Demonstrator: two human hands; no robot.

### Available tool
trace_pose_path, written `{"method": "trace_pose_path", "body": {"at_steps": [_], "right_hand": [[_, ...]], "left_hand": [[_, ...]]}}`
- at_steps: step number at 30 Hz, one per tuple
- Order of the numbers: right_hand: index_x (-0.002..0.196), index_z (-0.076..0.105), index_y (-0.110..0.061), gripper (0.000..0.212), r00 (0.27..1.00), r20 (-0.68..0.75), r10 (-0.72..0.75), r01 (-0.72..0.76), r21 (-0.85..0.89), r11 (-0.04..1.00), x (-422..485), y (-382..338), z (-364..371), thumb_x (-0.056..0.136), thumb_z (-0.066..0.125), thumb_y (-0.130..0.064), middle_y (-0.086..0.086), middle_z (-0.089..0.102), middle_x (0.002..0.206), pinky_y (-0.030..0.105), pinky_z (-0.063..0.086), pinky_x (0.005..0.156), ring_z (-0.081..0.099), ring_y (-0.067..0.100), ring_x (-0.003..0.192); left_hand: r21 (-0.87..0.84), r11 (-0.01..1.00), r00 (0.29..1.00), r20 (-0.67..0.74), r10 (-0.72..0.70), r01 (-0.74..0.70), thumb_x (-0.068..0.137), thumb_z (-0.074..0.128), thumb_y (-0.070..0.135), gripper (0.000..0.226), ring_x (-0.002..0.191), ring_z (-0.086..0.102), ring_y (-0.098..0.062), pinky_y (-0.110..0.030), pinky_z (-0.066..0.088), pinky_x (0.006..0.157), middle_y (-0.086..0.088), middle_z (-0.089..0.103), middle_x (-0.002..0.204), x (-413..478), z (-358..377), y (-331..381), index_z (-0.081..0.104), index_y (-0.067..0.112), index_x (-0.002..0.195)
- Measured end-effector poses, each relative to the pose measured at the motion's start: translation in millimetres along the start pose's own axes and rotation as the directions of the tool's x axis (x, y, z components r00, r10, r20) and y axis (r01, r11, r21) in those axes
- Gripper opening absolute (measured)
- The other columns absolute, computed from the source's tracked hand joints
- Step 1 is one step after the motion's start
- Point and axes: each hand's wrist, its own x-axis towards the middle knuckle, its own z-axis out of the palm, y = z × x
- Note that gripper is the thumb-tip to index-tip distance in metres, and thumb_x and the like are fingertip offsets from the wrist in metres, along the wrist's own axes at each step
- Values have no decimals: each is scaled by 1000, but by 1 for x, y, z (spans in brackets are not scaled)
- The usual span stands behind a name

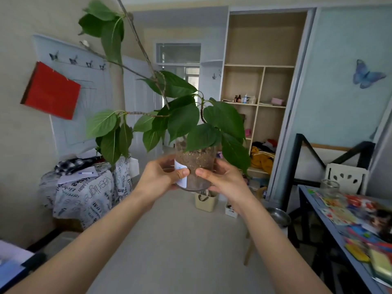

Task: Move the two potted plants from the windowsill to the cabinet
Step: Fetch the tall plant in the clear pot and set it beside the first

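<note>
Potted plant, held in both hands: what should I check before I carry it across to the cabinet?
1. Grip: left hand and right hand both curl round the clear pot: ok.
2. Pot upright, soil level: ok.
3. Floor ahead: a beige bag stands towards the cabinet: not ok.
4. Room in the cabinet: upper compartments look bare: ok.
5. Tall stem runs out of frame; shelf clearance: cannot tell.
</note>
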Motion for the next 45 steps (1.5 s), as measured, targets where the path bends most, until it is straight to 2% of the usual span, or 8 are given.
{"method": "trace_pose_path", "body": {"at_steps": [6,9,16,22,29,34,41,45], "right_hand": [[99,73,-36,26,999,40,-4,2,42,999,54,19,-25,81,85,-21,-21,80,95,25,63,71,77,5,91],[102,72,-32,28,999,40,3,-6,68,998,79,28,-33,82,85,-19,-20,80,95,21,61,67,78,5,90],[104,75,-34,30,1000,6,6,-6,18,1000,150,57,-38,79,87,-25,-14,80,104,35,64,84,77,11,99],[112,72,-32,38,999,-33,32,-31,13,999,228,80,-29,78,87,-26,-12,79,110,31,64,80,77,10,99],[105,69,-34,33,996,-76,50,-49,14,999,321,101,-8,79,87,-25,-18,77,101,23,61,70,77,4,90],[104,68,-37,34,996,-78,51,-51,-5,999,379,122,-1,78,87,-28,-20,75,100,20,60,69,76,2,89],[107,68,-38,36,996,-77,55,-59,-52,997,465,160,-2,78,87,-34,-19,75,105,28,64,78,74,7,99],[122,68,-31,64,997,-52,50,-53,-55,997,527,187,-10,65,90,-48,-12,74,118,35,64,85,73,12,106]], "left_hand": [[0,1000,1000,-26,1,-1,86,75,5,25,85,77,-12,-31,63,68,9,80,90,55,17,-21,71,24,102],[-6,1000,1000,-21,1,-1,86,75,4,26,85,77,-13,-28,62,64,8,80,91,81,20,-29,72,23,103],[-22,1000,1000,-8,8,-8,85,75,3,27,79,76,-7,-27,61,62,14,79,84,154,12,-61,71,27,99],[-57,998,1000,7,0,0,84,77,6,27,83,77,-14,-32,63,65,7,79,91,238,-13,-94,72,23,104],[-69,997,999,29,-17,19,83,78,6,42,88,77,-16,-36,64,71,-6,73,112,335,-49,-120,65,10,123],[-64,998,999,48,-20,23,83,79,9,37,91,76,-15,-35,63,71,-4,74,112,393,-68,-143,68,17,117],[-57,997,999,16,-47,48,80,82,11,31,89,76,-14,-36,63,71,0,74,108,473,-83,-178,70,25,106],[-36,998,998,-27,-50,49,80,81,11,26,87,76,-12,-36,63,70,5,75,104,525,-86,-196,71,29,96]]}}
